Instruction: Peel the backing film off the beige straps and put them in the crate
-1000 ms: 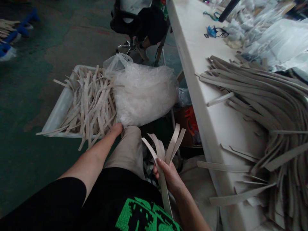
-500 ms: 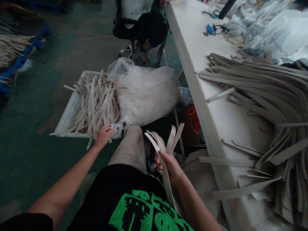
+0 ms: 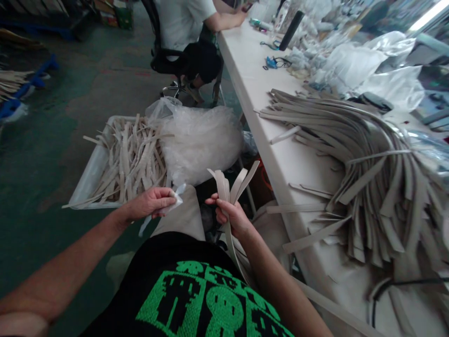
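My left hand is closed on a small clear plastic bag, held above my knee near the front edge of a white bin. That bin on the floor holds several short beige strips and a large crumpled clear plastic sheet. My right hand grips a small bundle of beige strips, which fan upward and trail down past my wrist.
A long white table runs along my right, carrying a big pile of long beige strips, white bags and blue scissors. A person in white sits on a black chair farther along. Green floor lies on the left.
My left hand has pulled back from the bin with a small plastic bag in it. My right hand with its strips rose slightly. The view lifted and now shows the seated person.
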The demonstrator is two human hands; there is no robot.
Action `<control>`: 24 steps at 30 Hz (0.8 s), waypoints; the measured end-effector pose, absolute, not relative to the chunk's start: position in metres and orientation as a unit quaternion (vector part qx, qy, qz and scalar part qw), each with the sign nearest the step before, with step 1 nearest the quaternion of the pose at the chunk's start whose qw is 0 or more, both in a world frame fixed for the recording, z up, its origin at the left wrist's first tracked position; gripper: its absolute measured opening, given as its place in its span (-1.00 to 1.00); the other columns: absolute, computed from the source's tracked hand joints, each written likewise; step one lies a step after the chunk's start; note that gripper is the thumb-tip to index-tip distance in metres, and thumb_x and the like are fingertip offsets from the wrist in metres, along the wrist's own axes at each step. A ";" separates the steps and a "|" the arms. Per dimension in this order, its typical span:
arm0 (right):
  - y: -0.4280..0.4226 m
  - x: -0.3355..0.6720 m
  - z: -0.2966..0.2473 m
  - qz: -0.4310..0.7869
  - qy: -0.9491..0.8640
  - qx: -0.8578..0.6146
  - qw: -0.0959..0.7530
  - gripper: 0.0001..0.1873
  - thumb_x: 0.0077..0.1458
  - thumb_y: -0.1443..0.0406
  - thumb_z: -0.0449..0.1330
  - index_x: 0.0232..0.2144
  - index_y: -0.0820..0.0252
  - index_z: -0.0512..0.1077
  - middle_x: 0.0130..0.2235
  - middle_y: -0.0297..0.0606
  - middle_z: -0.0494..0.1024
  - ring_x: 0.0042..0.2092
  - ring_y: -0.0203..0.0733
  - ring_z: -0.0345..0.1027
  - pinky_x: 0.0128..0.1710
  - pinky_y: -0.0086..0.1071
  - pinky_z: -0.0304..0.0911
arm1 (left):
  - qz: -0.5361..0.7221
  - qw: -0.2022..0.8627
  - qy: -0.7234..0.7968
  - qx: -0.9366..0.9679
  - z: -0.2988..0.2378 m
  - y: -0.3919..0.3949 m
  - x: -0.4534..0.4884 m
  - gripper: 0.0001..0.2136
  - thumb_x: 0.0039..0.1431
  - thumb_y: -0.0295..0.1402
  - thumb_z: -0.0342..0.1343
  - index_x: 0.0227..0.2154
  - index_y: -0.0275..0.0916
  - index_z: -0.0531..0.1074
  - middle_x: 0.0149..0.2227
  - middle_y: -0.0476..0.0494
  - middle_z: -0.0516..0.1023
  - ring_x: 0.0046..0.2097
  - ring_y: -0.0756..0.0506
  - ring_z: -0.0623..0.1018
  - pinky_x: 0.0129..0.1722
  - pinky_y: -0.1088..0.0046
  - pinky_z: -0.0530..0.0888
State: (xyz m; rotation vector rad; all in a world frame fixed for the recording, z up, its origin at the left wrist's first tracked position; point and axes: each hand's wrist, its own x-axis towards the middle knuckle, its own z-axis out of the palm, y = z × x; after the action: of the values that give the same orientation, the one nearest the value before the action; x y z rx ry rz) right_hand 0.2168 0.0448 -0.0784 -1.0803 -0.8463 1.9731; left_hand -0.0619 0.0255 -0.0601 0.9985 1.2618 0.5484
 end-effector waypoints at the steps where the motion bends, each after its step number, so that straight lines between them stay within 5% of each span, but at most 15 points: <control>1: 0.045 0.214 -0.075 0.750 -0.361 -0.415 0.367 -0.59 -0.04 0.10 0.34 -0.16 0.19 0.53 -0.23 -0.23 0.67 -0.63 -0.48 -0.04 -0.63 -0.44 -0.09 | 0.198 0.680 0.535 0.462 -0.052 0.028 -0.056 -0.70 -0.04 -0.07 0.35 -0.38 -0.20 0.57 -0.67 0.06 0.37 -0.69 0.06 0.25 -0.72 0.58 0.13; 7: 0.049 0.204 -0.064 0.718 -0.512 -0.374 0.287 -0.46 0.02 -0.02 0.32 -0.05 0.20 0.56 -0.30 -0.32 0.65 -0.62 -0.45 0.11 -0.60 -0.47 0.14 | 0.033 0.723 0.418 0.549 -0.021 0.047 -0.020 -0.83 -0.11 -0.19 0.39 -0.44 -0.14 0.67 -0.69 0.01 0.41 -0.71 0.01 0.30 -0.74 0.52 0.15; 11: 0.045 0.206 -0.067 0.735 -0.518 -0.376 0.223 -0.48 -0.12 -0.03 0.44 -0.25 0.23 0.54 -0.46 -0.40 0.58 -0.64 -0.45 0.14 -0.64 -0.50 0.17 | 0.029 0.695 0.405 0.593 -0.014 0.065 -0.018 -0.85 -0.10 -0.20 0.38 -0.49 -0.15 0.65 -0.69 0.00 0.40 -0.71 0.00 0.28 -0.73 0.51 0.15; 18: 0.031 0.222 -0.079 0.756 -0.483 -0.398 0.193 -0.47 -0.14 0.03 0.46 -0.23 0.26 0.49 -0.48 -0.34 0.60 -0.66 -0.44 0.18 -0.66 -0.52 0.13 | 0.069 0.657 0.470 0.585 -0.010 0.082 -0.048 -0.83 -0.17 -0.23 0.42 -0.48 -0.16 0.63 -0.68 0.03 0.38 -0.68 0.02 0.27 -0.72 0.53 0.15; 24: 0.025 0.241 -0.084 0.754 -0.468 -0.409 0.215 -0.51 -0.17 -0.03 0.46 -0.45 0.23 0.44 -0.66 -0.49 0.36 -0.68 -0.44 0.07 -0.65 -0.48 0.09 | 0.114 0.609 0.523 0.585 -0.024 0.096 -0.074 -0.82 -0.14 -0.25 0.38 -0.44 -0.19 0.63 -0.67 0.03 0.34 -0.65 0.02 0.29 -0.67 0.52 0.22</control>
State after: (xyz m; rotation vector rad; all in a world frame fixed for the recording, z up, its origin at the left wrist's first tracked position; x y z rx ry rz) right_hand 0.2406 0.0254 -0.0844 -1.1332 -1.2973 2.0903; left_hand -0.0735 0.0960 -0.0241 1.3521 1.2072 0.2633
